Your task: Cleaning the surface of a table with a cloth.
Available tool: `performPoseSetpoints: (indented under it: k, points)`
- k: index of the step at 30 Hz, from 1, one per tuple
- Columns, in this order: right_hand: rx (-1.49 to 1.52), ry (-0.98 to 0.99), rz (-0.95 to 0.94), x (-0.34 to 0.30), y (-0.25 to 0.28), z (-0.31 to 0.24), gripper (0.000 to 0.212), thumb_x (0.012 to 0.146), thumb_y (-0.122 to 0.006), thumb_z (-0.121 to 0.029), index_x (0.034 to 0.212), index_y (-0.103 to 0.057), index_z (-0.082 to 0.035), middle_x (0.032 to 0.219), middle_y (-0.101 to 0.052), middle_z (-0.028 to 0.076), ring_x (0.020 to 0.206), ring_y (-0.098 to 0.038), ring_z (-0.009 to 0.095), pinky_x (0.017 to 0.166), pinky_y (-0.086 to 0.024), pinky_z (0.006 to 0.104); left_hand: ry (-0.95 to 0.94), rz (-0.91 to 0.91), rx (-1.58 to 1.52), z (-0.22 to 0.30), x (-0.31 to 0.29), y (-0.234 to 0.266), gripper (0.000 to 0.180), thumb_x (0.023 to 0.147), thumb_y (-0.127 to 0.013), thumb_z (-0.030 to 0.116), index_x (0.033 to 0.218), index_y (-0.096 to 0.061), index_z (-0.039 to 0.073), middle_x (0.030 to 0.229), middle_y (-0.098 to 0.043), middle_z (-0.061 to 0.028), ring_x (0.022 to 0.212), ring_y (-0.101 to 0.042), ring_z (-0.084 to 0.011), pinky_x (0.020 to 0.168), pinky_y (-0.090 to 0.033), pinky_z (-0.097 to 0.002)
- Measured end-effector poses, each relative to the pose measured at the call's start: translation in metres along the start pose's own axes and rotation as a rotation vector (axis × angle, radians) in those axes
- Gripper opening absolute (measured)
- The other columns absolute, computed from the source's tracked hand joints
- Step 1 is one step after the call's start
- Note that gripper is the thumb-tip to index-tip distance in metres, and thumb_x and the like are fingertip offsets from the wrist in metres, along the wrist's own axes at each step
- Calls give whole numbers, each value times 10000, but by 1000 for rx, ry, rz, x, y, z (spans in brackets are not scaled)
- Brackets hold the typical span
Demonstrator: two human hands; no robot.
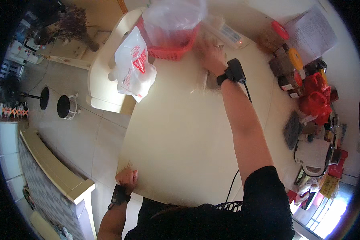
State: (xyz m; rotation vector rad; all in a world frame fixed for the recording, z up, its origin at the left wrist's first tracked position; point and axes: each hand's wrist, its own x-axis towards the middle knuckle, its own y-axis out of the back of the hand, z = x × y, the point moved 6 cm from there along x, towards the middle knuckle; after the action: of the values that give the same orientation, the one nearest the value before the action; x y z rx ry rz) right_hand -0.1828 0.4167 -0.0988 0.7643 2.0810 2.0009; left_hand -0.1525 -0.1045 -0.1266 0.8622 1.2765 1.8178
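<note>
I see a plain cream table [180, 140] through my feed, browned along its near edge, and a chair [102, 80] of nearly matching cream. The basket [170, 53] reads coral red to me, under a milky, see-through plastic bag [174, 16]; the shopping bag [128, 74] is white with red print. I get black on both wristbands [230, 72] and the sleeve [264, 184]. To my right, one jar lid [280, 30] is red, another lid [295, 59] yellow-orange, the crumpled bag [316, 102] bright red, the cloth [292, 130] dark grey. On my left, the low wall [48, 180] carries a grey geometric pattern beneath a cream ledge [48, 160].
</note>
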Motion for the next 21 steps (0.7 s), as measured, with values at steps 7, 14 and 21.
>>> performPoseSetpoints:
  k: [7,14,21]
  points:
    - [163,-112,56,32,1,7,433,805,-536,-236,1236,-507,-203,1332,-416,122,1225,-386,381,992,-367,454,8,34,-28,-2,-4,0,282,736,-653,138,581,-424,84,533,-449,-103,454,-465,-302,400,-354,-414]
    - [0,-319,63,-48,7,70,428,815,-548,-293,1236,-503,-230,1335,-419,104,1208,-415,365,945,-375,524,5,-47,-82,-8,-10,-9,265,791,-611,182,597,-469,72,540,-469,-126,457,-474,-332,415,-365,-437]
    - [-185,-487,137,-69,12,3,382,784,-588,-264,1160,-540,-214,1308,-432,105,1140,-459,365,904,-376,556,-20,36,-45,-1,-3,-6,299,758,-661,173,582,-431,97,518,-446,-94,450,-472,-295,399,-355,-416]
